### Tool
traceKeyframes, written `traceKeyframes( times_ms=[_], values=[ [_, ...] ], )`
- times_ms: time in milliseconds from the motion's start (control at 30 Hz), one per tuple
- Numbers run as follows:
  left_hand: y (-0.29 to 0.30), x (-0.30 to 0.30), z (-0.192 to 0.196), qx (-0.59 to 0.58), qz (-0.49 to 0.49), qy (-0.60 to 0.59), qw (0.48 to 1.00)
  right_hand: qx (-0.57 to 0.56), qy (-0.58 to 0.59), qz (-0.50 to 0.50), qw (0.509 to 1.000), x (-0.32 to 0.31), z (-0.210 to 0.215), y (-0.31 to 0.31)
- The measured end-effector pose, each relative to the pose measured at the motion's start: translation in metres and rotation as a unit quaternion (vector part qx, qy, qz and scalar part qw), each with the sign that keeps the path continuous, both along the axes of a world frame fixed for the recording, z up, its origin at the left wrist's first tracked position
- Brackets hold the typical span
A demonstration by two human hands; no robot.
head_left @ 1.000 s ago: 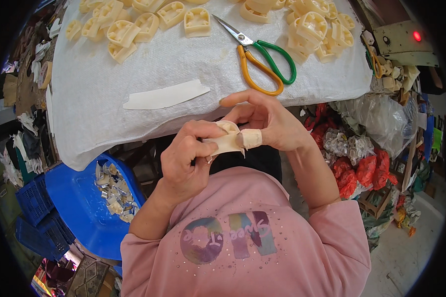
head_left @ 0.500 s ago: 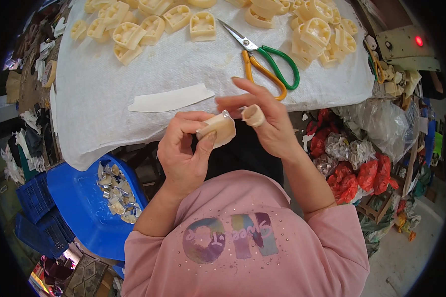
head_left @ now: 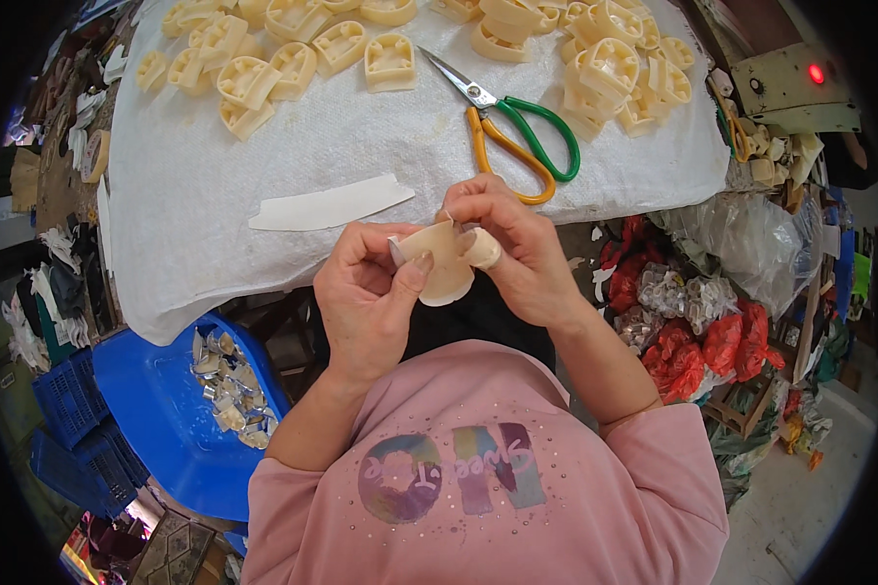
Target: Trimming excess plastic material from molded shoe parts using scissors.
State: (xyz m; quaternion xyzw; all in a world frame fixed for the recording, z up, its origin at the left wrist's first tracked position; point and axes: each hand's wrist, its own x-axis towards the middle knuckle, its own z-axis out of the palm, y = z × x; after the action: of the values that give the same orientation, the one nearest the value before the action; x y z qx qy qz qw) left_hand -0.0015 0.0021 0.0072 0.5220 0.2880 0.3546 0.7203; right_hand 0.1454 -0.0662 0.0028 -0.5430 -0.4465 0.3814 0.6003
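Between my hands is a cream shoe heel (head_left: 441,271) with a pale sheet-like cover curving around it. My left hand (head_left: 361,292) grips its left side, the thumb pressed on the cream face. My right hand (head_left: 517,249) pinches the upper right edge with its fingertips; the right thumb wears a cream wrap (head_left: 482,250). Just beyond, on the white cloth, lies a curved white strip (head_left: 332,204). Scissors (head_left: 517,122) with one green and one orange handle rest farther off, blades apart.
Bare cream heels (head_left: 390,63) are piled along the far side of the white cloth (head_left: 215,156). A blue basin (head_left: 156,419) at lower left holds silver and cream pieces (head_left: 229,385). Red and clear plastic bags (head_left: 698,331) lie at right, below a machine with a red light (head_left: 816,73).
My right hand has come in from spread fingers to pinch the heel's upper edge. The heel has turned, showing more of its cream face and flared lower end.
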Motion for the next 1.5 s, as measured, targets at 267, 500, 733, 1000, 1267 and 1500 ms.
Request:
traceKeyframes(
  times_ms=[267,500,733,1000,1267,1500],
  values=[
    [-0.001,0.002,0.003,-0.004,-0.039,0.033,0.999,0.02,-0.247,-0.037,0.968,0.006,0.008,0.001],
    [-0.002,0.005,-0.005,0.047,-0.049,0.038,0.997,-0.029,0.198,-0.037,0.979,0.007,-0.012,-0.003],
    [0.009,-0.002,-0.001,0.185,-0.003,0.101,0.978,-0.101,0.167,-0.051,0.979,0.023,0.001,-0.009],
    [0.012,-0.005,-0.019,0.444,-0.01,0.061,0.894,-0.146,0.268,0.125,0.944,0.023,0.009,-0.009],
    [0.013,-0.006,-0.024,-0.011,-0.131,-0.025,0.991,0.103,-0.115,0.008,0.988,0.023,-0.004,-0.01],
    [-0.007,0.004,-0.019,-0.251,-0.153,-0.174,0.94,0.057,-0.217,0.073,0.972,0.004,-0.002,-0.013]
  ],
)
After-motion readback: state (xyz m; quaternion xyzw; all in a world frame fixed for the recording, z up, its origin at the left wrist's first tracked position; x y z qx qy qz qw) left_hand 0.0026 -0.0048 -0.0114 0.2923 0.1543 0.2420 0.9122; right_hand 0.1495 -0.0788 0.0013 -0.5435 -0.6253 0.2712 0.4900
